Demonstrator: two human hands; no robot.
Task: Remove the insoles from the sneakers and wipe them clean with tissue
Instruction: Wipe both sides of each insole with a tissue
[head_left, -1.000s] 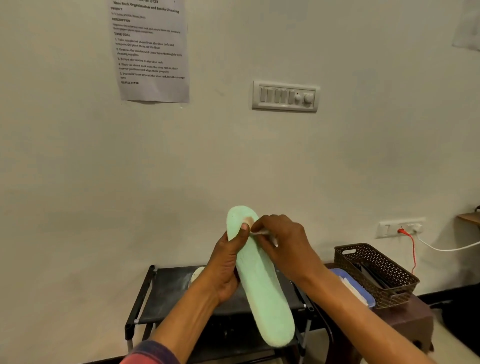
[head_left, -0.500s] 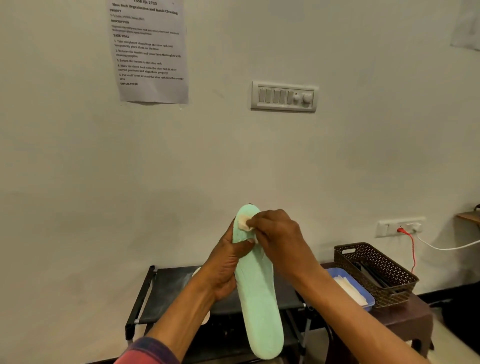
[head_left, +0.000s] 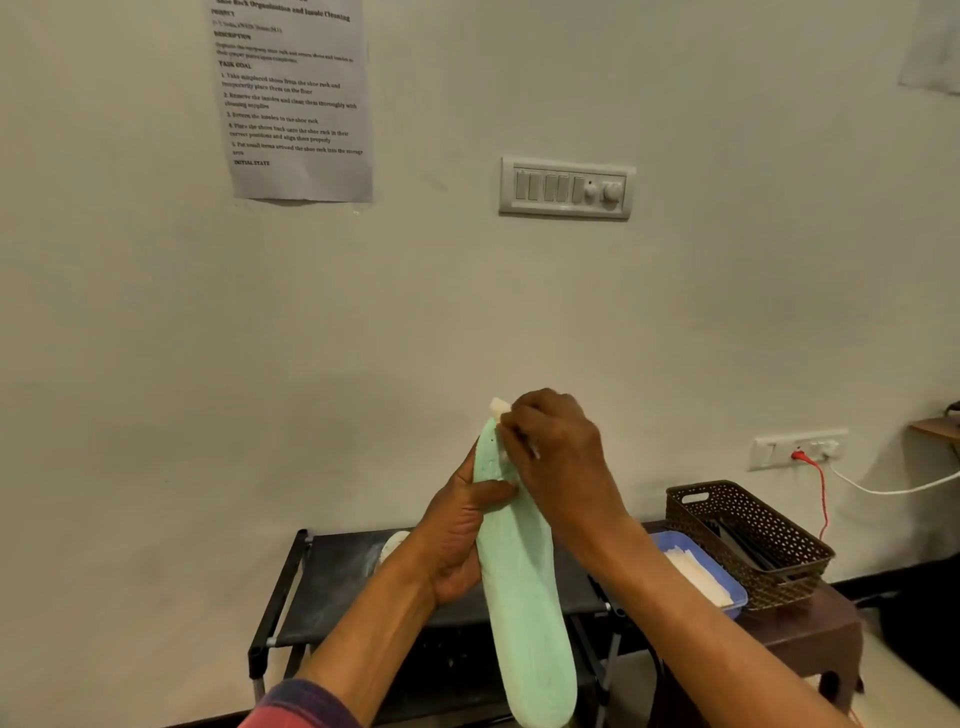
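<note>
Your left hand (head_left: 457, 530) grips the green insole (head_left: 519, 597) around its upper half and holds it upright in front of the black rack (head_left: 337, 571). Your right hand (head_left: 556, 457) pinches a tissue (head_left: 500, 406) against the insole's far tip. A blue tray (head_left: 735, 592) sits to the right.

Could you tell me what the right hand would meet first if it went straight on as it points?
Probably only the wall: the right hand, pinching tissue, is at the tip of the insole; depth is unclear.
</note>
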